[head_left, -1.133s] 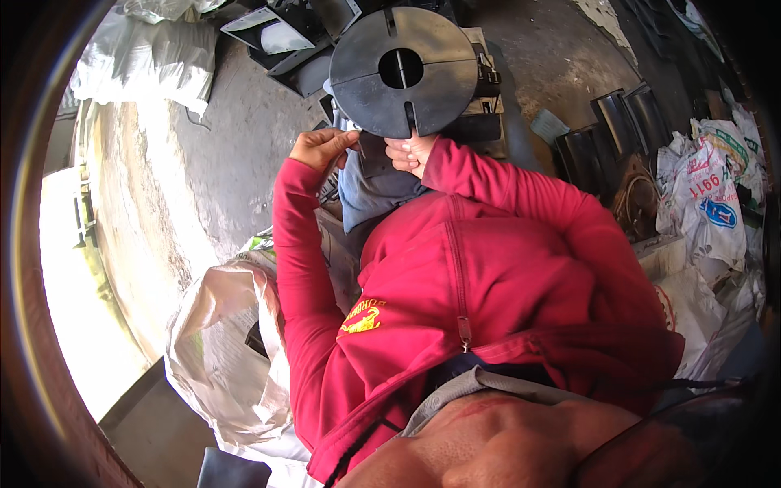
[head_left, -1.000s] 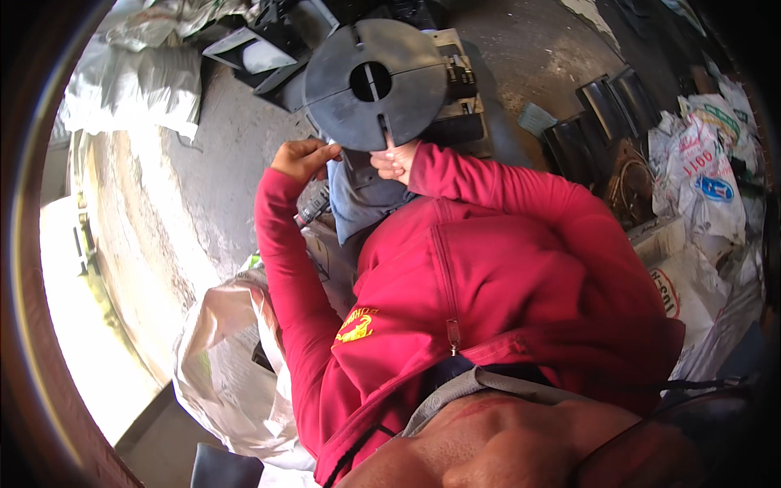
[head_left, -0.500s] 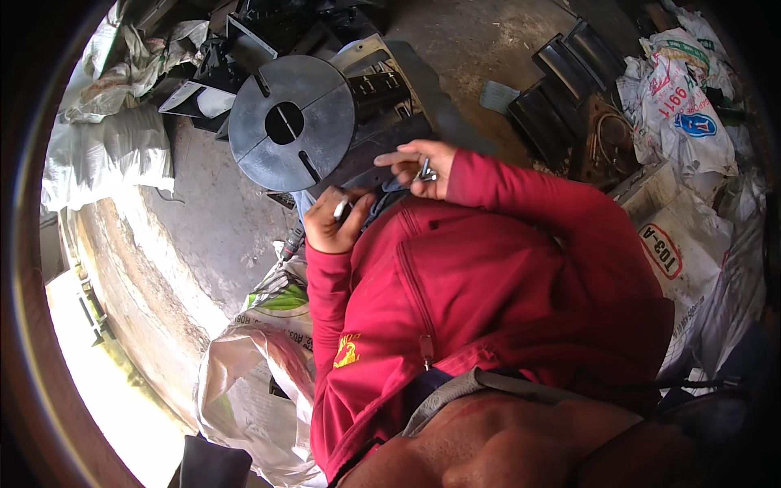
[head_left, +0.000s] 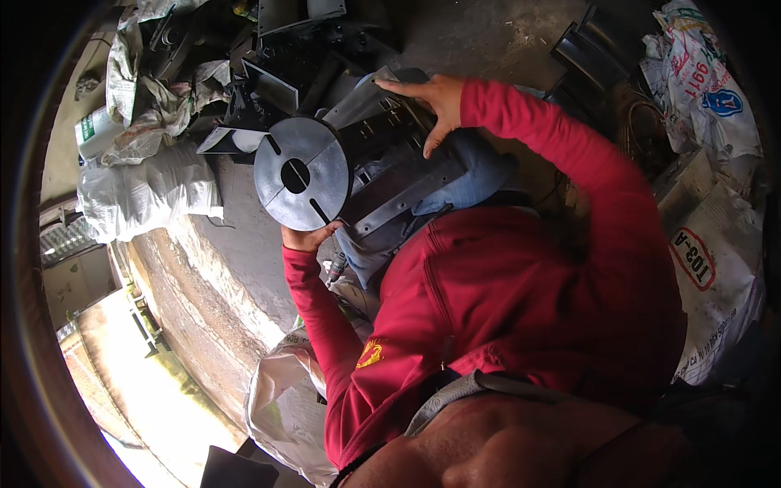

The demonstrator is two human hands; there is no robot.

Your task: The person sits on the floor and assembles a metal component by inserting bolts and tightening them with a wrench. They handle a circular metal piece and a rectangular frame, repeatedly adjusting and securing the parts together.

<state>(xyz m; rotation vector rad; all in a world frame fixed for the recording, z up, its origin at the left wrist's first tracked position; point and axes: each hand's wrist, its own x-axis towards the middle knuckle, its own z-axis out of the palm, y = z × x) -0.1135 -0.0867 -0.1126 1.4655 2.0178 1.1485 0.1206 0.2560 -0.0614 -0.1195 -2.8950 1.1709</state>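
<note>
A round grey metal disc (head_left: 305, 150) with a centre hole and two slots stands at the end of a black metal frame (head_left: 399, 195) across my lap. My left hand (head_left: 305, 237) grips the disc's lower rim; its thumb shows at the edge, while the other fingers are hidden behind the disc. Over the frame's far end my right hand (head_left: 443, 102) is open, thumb and forefinger spread wide, with nothing visible in it. Small brass-coloured parts (head_left: 370, 128) line the frame's top.
Black metal parts (head_left: 309, 81) lie piled beyond the disc. White woven sacks (head_left: 716, 98) stand at the right, near black curved panels (head_left: 598, 45). A wrapped white bundle (head_left: 150, 191) lies left on the concrete floor (head_left: 244, 195). An open white sack (head_left: 285, 398) is beside my left arm.
My right hand has moved up and spread open; the small metal pieces in it no longer show. My left hand has gone to the disc's lower rim. The disc and frame have turned.
</note>
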